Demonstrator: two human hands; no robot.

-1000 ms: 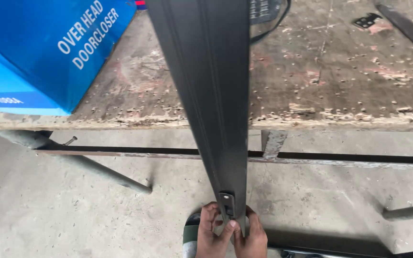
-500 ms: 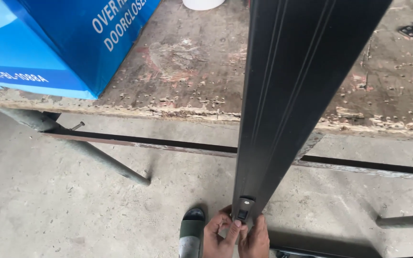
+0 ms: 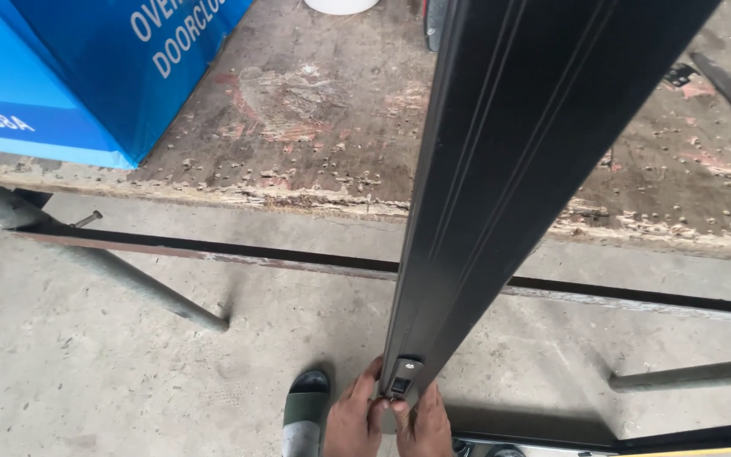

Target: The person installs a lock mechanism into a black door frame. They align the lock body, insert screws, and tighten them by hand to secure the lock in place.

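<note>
Down low, profile end btwn fingers.

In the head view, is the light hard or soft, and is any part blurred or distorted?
Head view: soft, even light, only faint shadows on the floor; a dull sheen runs along the black profile, no harsh glare; the profile looms wide near the lens and narrows toward the hands, left hand and right hand; the bench top and the hands look sharp.
</note>
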